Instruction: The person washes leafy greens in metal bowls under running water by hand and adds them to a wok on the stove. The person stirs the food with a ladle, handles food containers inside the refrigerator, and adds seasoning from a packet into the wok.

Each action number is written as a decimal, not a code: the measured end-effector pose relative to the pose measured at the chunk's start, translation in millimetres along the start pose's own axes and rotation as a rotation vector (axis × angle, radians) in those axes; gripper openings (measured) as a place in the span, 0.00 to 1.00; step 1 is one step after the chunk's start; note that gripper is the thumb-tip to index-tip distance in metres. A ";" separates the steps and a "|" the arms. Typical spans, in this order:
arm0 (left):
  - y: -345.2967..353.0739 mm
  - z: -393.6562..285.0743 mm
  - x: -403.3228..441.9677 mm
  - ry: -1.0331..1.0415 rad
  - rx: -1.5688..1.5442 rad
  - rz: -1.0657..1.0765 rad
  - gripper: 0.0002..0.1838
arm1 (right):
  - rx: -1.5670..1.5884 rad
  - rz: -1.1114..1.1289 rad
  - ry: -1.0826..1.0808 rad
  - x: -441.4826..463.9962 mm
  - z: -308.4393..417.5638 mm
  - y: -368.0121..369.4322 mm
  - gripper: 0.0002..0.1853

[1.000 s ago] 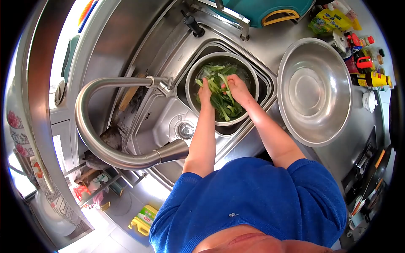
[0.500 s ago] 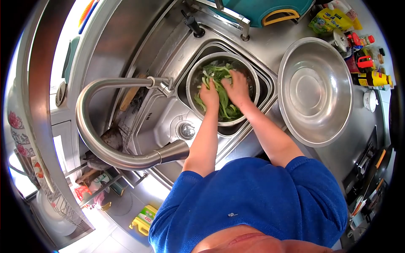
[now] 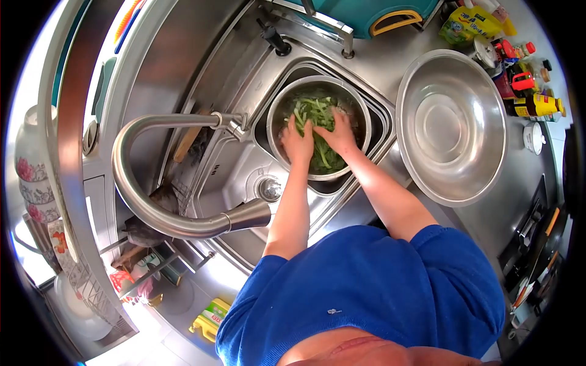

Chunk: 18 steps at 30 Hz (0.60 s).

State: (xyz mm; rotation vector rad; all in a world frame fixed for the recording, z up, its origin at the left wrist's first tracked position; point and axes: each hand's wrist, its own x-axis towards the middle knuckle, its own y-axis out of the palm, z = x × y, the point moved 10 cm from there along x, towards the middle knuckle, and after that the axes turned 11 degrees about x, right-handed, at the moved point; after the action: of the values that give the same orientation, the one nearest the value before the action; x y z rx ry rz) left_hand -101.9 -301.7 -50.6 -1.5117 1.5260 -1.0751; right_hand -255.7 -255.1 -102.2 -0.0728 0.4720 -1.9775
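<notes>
Green leafy vegetables point(image 3: 317, 113) lie in water in a round steel bowl point(image 3: 364, 131), which sits in the right-hand basin of the sink. My left hand point(image 3: 297, 143) rests on the left part of the greens, its fingers spread. On their right side my right hand point(image 3: 338, 133) also has its fingers apart, with the thumb reaching toward my left hand. Both hands are inside the bowl and press on the leaves; neither is closed round them. The lower leaves are partly hidden by my hands.
A curved faucet point(image 3: 131, 183) arches over the left basin point(image 3: 238, 165). To the right, a large steel basin point(image 3: 452, 128) stands on the counter, with bottles point(image 3: 534, 105) and packets beyond it. A teal board point(image 3: 348, 15) is at the top. A yellow jug point(image 3: 207, 320) stands low on the left.
My hands first had greens between them higher in the bowl, then came down and spread over them. The leaves have shifted and lie lower. The view has moved slightly.
</notes>
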 end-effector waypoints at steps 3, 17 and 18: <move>51.7 31.6 2.8 -0.289 -0.475 0.111 0.30 | 0.383 0.142 0.108 0.1 -7.2 39.6 0.31; 81.7 -2.7 -35.2 -0.747 -1.934 0.507 0.22 | -0.163 0.320 -0.113 -34.7 50.3 60.3 0.32; 79.5 -2.1 -33.7 -0.758 -1.852 0.515 0.21 | -0.194 0.272 -0.141 -30.6 47.6 56.8 0.32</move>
State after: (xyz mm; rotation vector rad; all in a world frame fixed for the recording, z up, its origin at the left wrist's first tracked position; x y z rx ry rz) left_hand -133.4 -270.9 -124.9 -1.8226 1.9871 1.5752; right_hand -181.1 -263.1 -73.9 -0.2558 0.5499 -1.6450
